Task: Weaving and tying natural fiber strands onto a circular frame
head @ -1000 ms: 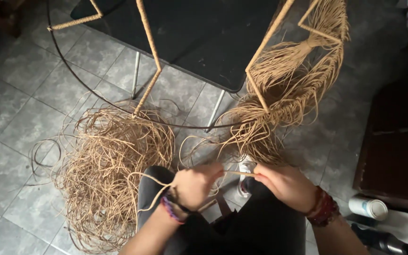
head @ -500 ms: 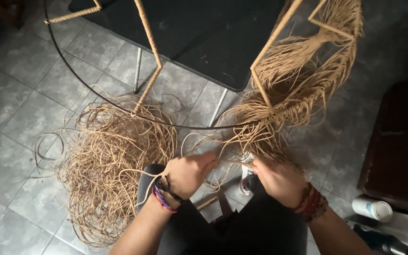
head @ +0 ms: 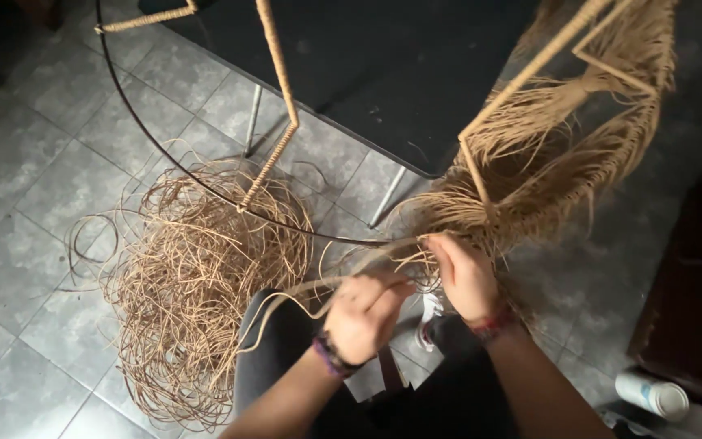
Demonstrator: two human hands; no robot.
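- Cord strands (head: 343,280), tan and thin, run from the left hand (head: 365,315) across the lap; its fingers curl shut round them.
- Right hand (head: 466,276) sits just beside it, fingers seemingly pinching strands where the fringe (head: 530,179) meets the dark metal hoop (head: 205,185); the dim light makes this hard to tell.
- Both hands have risen toward the hoop since half a second ago, and closer together.
- Loose cord heap (head: 197,284) lies on the tiled floor (head: 34,187) to the left.
- Farther off stands the wrapped frame rod (head: 279,97).

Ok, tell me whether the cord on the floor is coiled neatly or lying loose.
Loose. The cord pile sprawls in a tangled heap on the tiled floor, with stray loops spreading out at its left edge.
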